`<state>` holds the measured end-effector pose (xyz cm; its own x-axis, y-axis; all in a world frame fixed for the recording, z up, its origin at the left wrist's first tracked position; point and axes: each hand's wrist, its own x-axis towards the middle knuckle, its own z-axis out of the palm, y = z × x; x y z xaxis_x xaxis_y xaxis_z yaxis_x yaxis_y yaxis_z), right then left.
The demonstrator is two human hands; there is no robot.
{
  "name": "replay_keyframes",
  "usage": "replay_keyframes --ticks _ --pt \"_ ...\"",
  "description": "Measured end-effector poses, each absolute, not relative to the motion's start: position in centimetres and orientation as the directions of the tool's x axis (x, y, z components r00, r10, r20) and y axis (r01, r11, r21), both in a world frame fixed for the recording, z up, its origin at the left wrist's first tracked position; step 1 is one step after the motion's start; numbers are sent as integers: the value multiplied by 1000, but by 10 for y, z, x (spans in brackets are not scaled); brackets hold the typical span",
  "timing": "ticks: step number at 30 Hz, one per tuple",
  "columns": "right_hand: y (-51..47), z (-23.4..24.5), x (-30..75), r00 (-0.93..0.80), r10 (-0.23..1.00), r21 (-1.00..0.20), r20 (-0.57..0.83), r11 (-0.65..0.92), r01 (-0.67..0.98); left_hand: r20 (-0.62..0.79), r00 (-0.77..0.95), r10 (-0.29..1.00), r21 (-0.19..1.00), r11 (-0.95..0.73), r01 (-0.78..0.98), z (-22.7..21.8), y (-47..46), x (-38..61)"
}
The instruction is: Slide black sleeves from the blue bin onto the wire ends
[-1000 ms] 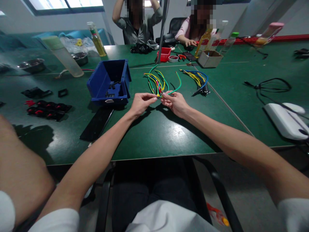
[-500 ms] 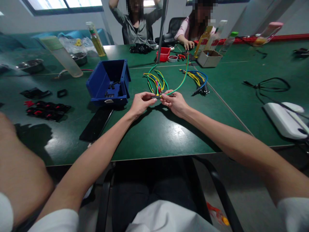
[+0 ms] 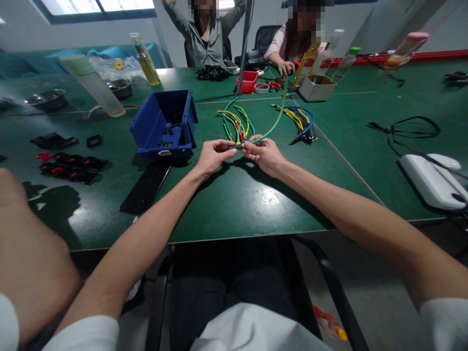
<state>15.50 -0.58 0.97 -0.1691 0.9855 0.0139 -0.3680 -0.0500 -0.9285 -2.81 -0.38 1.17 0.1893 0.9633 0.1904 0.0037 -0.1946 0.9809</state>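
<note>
Between my two hands is a small black connector (image 3: 236, 146), held just above the green table. My left hand (image 3: 213, 158) pinches its left end between thumb and fingers. At its right end, my right hand (image 3: 266, 155) pinches a green-yellow wire (image 3: 275, 125), which arcs up and away to the right. Just behind my fingertips lies a bundle of yellow and green wires (image 3: 241, 117) with some red among them. Farther right rests another bundle of yellow and blue wires (image 3: 298, 117) with black ends. My fingers partly hide the connector and the wire's end.
Left of my hands stands a blue bin (image 3: 163, 151) with small black parts, beside a black phone (image 3: 145, 187). Black-and-red parts (image 3: 71, 167) lie farther left. A white device (image 3: 431, 180) sits at right. Two people sit across the table (image 3: 256, 214); another person's arm (image 3: 32, 243) is at left.
</note>
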Motion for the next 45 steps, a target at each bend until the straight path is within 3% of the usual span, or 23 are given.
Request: replay_keyframes --ticks 26,45 --pt "-10 11 153 -125 989 -968 85 52 -246 167 233 958 985 -172 0 10 -4 -28" --pt "-4 8 154 -98 994 -949 44 11 -316 117 302 946 979 -59 -194 7 2 -30"
